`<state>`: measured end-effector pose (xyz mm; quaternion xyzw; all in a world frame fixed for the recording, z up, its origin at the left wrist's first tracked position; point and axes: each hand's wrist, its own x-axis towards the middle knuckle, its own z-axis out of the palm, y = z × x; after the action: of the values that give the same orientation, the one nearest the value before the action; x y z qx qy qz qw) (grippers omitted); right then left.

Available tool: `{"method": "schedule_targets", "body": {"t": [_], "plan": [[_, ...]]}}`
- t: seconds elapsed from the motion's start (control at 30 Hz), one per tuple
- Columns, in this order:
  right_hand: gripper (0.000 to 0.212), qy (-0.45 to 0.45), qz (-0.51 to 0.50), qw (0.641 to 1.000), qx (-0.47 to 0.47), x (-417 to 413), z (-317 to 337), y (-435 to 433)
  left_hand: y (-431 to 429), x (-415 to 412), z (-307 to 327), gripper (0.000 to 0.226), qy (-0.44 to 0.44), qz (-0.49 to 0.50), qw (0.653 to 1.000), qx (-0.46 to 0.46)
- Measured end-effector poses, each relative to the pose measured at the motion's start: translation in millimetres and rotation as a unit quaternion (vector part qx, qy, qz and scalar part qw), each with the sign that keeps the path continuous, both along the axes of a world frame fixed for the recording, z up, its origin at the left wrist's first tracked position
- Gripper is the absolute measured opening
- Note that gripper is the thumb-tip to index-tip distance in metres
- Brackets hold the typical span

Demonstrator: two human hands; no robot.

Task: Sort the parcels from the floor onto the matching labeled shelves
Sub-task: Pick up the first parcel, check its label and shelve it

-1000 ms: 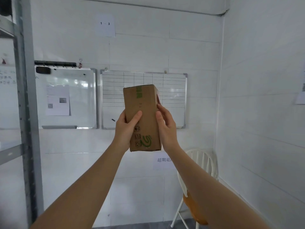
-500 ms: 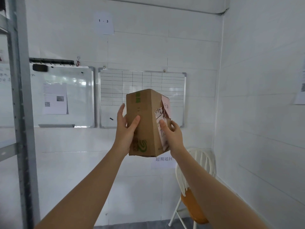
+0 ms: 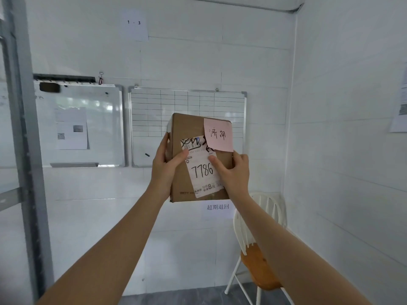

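I hold a brown cardboard parcel [image 3: 187,128] upright in front of me at chest height, its labelled face turned toward me. A white shipping label [image 3: 203,172] on it reads 7786, and a pink note [image 3: 218,135] with handwritten characters sticks to its top right corner. My left hand [image 3: 165,166] grips the parcel's left edge, thumb on the label. My right hand [image 3: 233,172] grips the right edge, thumb also on the label.
A grey metal shelf post [image 3: 24,128] stands at the far left. Two whiteboards [image 3: 99,119] hang on the back wall under a paper sign marked 1 - 3 [image 3: 134,24]. A white chair with an orange seat [image 3: 259,267] stands in the right corner, white wall beside it.
The parcel has been rotated in my hands: first a plain side with green print faced me, now the face with the label and pink note does. It also sits slightly lower and more to the right.
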<state>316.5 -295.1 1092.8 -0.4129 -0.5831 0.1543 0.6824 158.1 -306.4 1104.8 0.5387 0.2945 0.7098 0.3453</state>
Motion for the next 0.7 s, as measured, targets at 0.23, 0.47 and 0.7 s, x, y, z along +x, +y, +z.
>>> {"method": "schedule_targets", "body": {"t": [0.23, 0.47, 0.7], "plan": [[0.06, 0.034, 0.055, 0.997, 0.052, -6, -6, -5, -1, -2, -4, 0.057, 0.051, -0.005, 0.999, 0.005], [0.053, 0.044, 0.086, 0.995, 0.029, -7, -3, -4, -5, -5, -8, 0.053, 0.069, 0.023, 0.997, -0.003], [0.051, -0.007, 0.079, 0.996, 0.03, -9, 0, -2, -7, -13, -7, 0.054, 0.063, 0.029, 0.998, -0.004]]}}
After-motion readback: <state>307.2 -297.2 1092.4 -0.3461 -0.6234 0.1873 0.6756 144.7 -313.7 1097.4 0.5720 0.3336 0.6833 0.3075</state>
